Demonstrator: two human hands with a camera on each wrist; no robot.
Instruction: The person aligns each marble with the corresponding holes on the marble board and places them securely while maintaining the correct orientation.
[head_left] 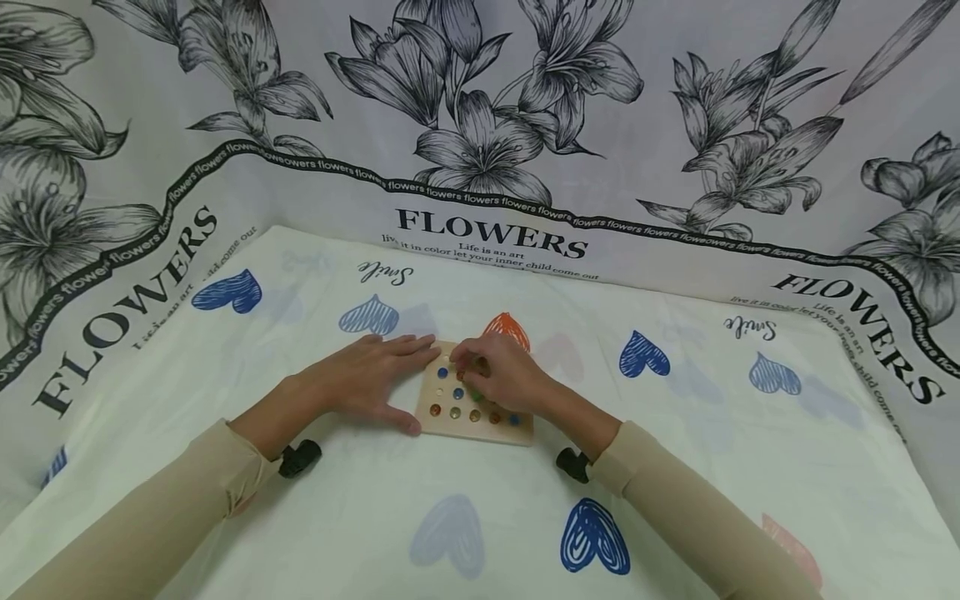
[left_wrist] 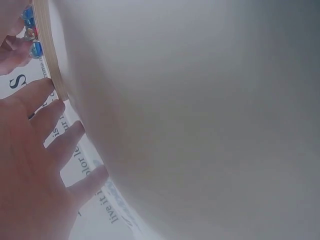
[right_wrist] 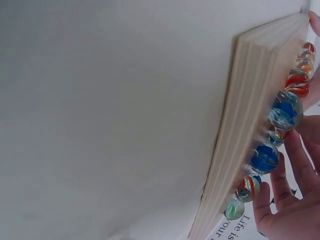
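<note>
A flower-printed curtain [head_left: 637, 167] rises behind the table [head_left: 337, 517], bounding the room at its far and left sides. The table's white cloth, printed with hearts, runs well past the board to the right and to the near side. Two beige sleeves [head_left: 150, 517] come in from the near left and near right, each arm slanting toward the middle and taking up the ground beside the board.

The left hand [head_left: 367, 379] is spread and relaxed along the board's left edge, thumb at the near left corner, fingertips by the far left one. The right hand [head_left: 510, 375] reaches over the right edge, finger and thumb bent together among the marbles; whether they pinch one I cannot tell. It hides the board's far right part.

The wooden board [head_left: 465, 429] lies flat between the hands, its near edge uncovered. A small black device [head_left: 300, 458] sits under each wrist. Glass marbles [head_left: 455, 412] stand on the board: a near row of five, with blue ones farther left.
</note>
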